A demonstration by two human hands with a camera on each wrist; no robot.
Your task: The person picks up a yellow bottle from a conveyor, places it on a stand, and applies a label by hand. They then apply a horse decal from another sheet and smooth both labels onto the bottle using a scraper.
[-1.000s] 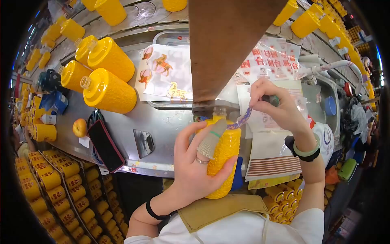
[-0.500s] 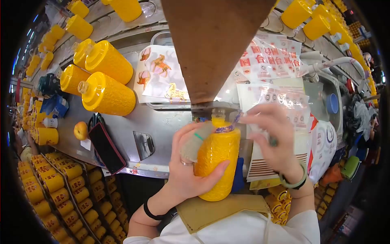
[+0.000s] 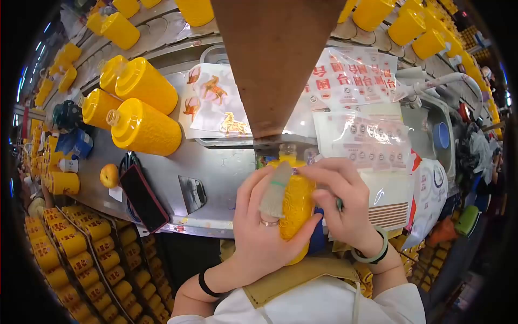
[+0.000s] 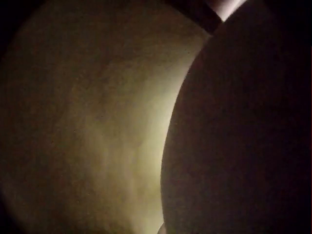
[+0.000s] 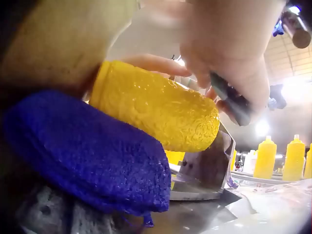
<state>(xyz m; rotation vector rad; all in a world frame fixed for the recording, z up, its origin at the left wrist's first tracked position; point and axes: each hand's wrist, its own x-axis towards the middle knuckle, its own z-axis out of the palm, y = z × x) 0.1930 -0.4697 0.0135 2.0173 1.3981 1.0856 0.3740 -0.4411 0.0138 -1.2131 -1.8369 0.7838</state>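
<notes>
Yellow bottle (image 3: 299, 202) is held upright just in front of the near edge of the metal surface (image 3: 216, 162), close to the person's chest, its neck just under the end of a brown tapered block (image 3: 275, 65); the left hand (image 3: 261, 229) is wrapped round its body, thumb on one side and fingers on the other, with a small brush (image 3: 275, 189) pinned along the fingers; the right hand (image 3: 342, 208) lays its fingertips on the bottle's shoulder while it also pinches a dark slim tool (image 5: 234, 100). A purplish strip seems to sit at the neck, though it is too small to tell how it lies; the left wrist view is dark and shows nothing.

To do this well, I judge that the left hand should hold the bottle firm and not let it turn; the right fingertips should press evenly round the ribbed shoulder, smoothing from one side to the other; the dark tool's tip is best kept off the plastic, and the brush's bristles off whatever is being pressed down. A blue pad (image 5: 83, 151) lies just below the bottle; sticker sheets (image 3: 367, 140) lie on the surface beyond.
</notes>
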